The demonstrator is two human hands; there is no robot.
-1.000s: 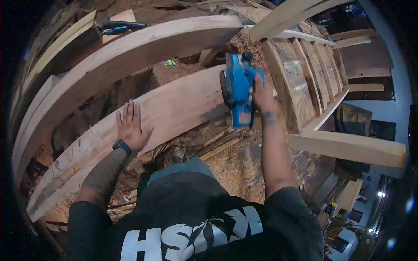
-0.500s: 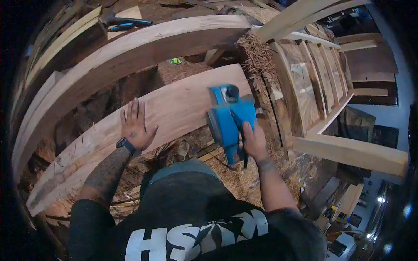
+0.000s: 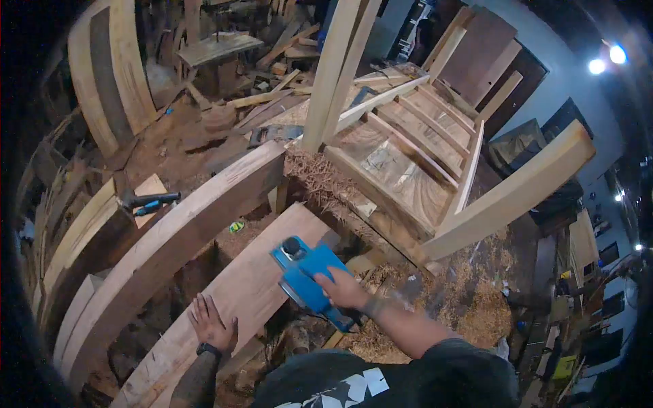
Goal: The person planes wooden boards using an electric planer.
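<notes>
Now, in the head view, the right hand (image 3: 345, 290) is closed around the rear handle of a blue power planer (image 3: 309, 275), with the fingers wrapped well around it. The planer extends ahead of this grip and lies over the near edge of a plank (image 3: 238, 275), partly beyond it; whether its sole touches the wood, I cannot tell. One second ago it covered the far end of the plank, while now this end shows ahead of the planer.

To the left of the grip, the left hand (image 3: 214, 331) holds nothing and stays flat on the same plank, its fingers spread, as in the earlier frames. The view is turned upward compared with before, so that tall curved boards (image 3: 126, 61) appear far beyond the left hand. Farther from the grip than the plank, a thick curved beam (image 3: 177, 221) remains in its place. Ahead of the grip there are a heap of shavings (image 3: 320, 180) and, just past it, a slatted wooden frame (image 3: 411, 146).
</notes>
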